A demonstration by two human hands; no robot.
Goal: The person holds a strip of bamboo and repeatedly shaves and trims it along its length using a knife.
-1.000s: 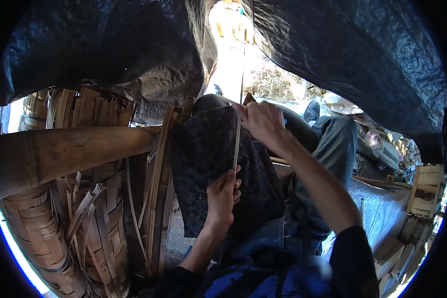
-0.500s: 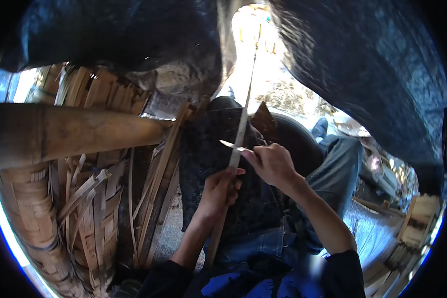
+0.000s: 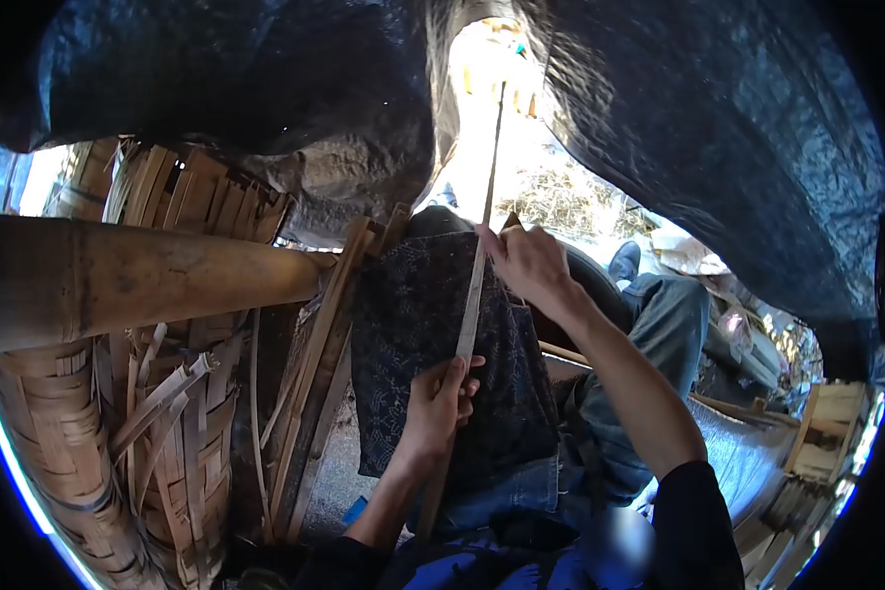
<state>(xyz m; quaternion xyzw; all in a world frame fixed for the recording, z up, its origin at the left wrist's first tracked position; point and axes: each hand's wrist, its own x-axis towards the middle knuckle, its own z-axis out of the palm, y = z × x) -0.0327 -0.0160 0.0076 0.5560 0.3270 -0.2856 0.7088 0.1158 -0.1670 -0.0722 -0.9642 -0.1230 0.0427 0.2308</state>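
Note:
A long, thin bamboo strip (image 3: 470,313) slants across my lap, running from beside my body up toward the bright opening. My left hand (image 3: 435,408) is closed around its lower part, thumb on top. Farther up, my right hand (image 3: 536,267) is closed, with its thumb side against the strip. The small knife seen in it a moment earlier is now hidden by the fingers. Dark patterned cloth (image 3: 403,344) covers my leg under the strip. Behind the right hand, a brown pointed piece (image 3: 511,222) shows in part.
A thick bamboo pole (image 3: 167,280) juts in from the left, above woven bamboo baskets (image 3: 54,413) and loose split strips (image 3: 167,393). Upright slats (image 3: 315,364) stand beside my left leg. Dark plastic sheeting (image 3: 718,128) hangs overhead. A wooden crate-like piece (image 3: 826,433) is at right.
My right hand has moved up along the strip, away from my left hand, and the knife blade has gone out of sight. My left hand still grips the strip, slightly lower in view.

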